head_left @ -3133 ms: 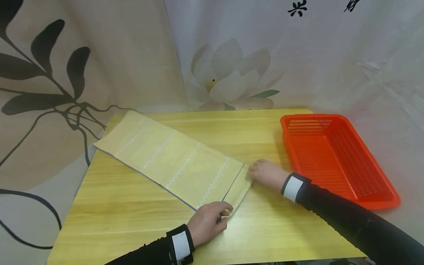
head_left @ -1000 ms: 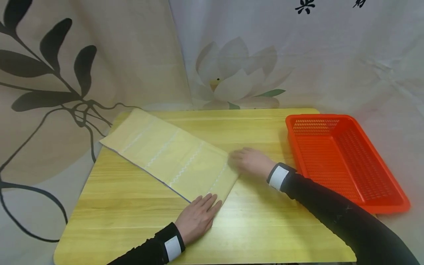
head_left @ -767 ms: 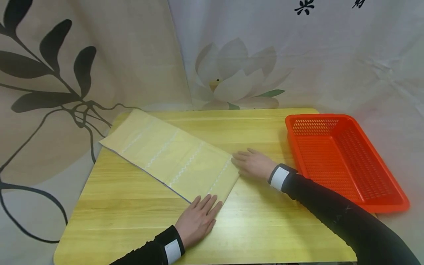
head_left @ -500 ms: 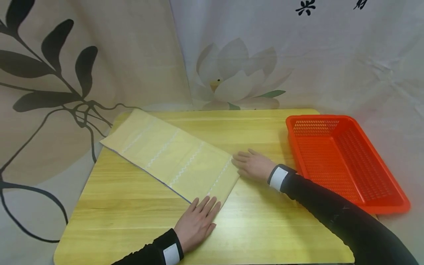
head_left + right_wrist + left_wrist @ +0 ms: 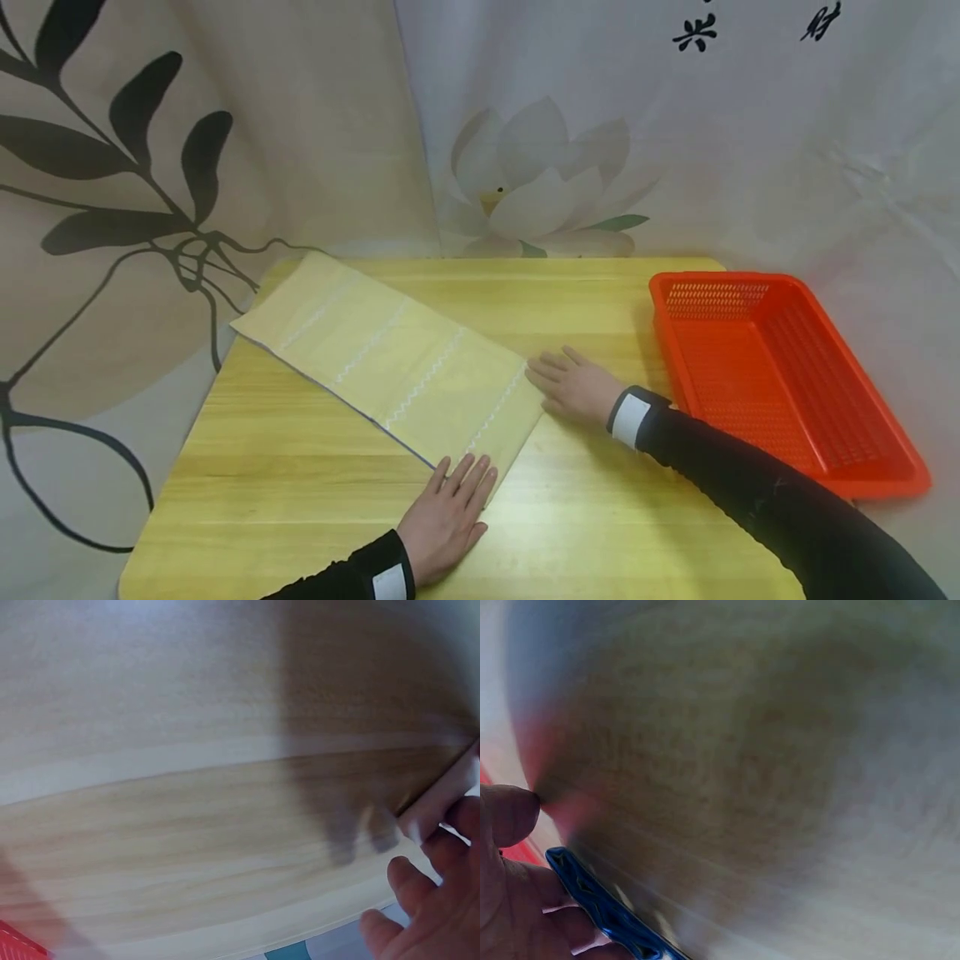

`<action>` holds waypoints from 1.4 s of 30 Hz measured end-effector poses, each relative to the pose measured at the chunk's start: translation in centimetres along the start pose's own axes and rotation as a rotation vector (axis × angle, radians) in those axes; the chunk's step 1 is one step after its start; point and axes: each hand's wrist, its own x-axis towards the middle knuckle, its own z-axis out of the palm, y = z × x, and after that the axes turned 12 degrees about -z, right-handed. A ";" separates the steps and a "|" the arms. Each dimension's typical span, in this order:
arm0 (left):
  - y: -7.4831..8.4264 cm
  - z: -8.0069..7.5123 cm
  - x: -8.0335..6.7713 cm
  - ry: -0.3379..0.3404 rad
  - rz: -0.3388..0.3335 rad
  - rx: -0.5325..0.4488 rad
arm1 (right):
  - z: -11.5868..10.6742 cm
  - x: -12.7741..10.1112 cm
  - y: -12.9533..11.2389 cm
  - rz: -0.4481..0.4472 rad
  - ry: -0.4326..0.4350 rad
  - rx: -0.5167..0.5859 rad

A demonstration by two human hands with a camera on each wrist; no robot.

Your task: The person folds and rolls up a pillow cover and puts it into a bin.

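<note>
Though creased toward the right, printed fabric backdrop [image 5: 322,125] behind the far edge of the worktop [image 5: 285,467], with dark leaves [image 5: 142,104] and a pale lotus [image 5: 540,183]. On the wood-grained yellow top, pale yellow cloth [image 5: 390,358] with white wavy lines across and blue along its front long edge, flat and diagonal, from the far left corner down toward the middle right, one short edge between the two hands. At the worktop's right edge, orange-red perforated basket [image 5: 738,375], well apart from the cloth. Left hand [image 5: 438,529] flat on the cloth's nearest corner, toward the worktop's front edge, fingers straight, thumb spread wide. Right hand [image 5: 577,385] at the other corner of that short edge, fingers extended and slightly apart, fingertips touching the cloth. At each wrist, a white patch [image 5: 630,419]. As for writing, two black brush-style characters [image 5: 696,33] high on the backdrop, too stylised to read surely.
</note>
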 end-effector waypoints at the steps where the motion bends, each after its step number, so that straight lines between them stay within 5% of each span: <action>1: 0.0 0.1 0.0 0.002 0.002 0.003 | 0.1 -0.1 0.0 0.003 -0.003 -0.001; 7: 0.0 0.0 0.5 0.051 0.002 -0.007 | 0.7 -0.2 0.1 0.008 0.016 -0.003; 15: 0.4 -0.5 1.9 0.266 -0.017 0.026 | 0.6 -0.2 -0.1 -0.020 0.078 -0.021; 25: 0.6 -0.6 2.6 0.427 -0.075 -0.004 | -0.3 -0.4 -0.8 -0.156 0.221 -0.080; 34: 0.7 -1.1 2.8 0.338 -0.074 -0.052 | -0.1 0.3 -0.2 -0.162 0.222 0.003; 42: -1.0 -1.3 2.6 0.266 -0.173 -0.461 | 0.0 0.8 0.3 -0.173 0.251 0.027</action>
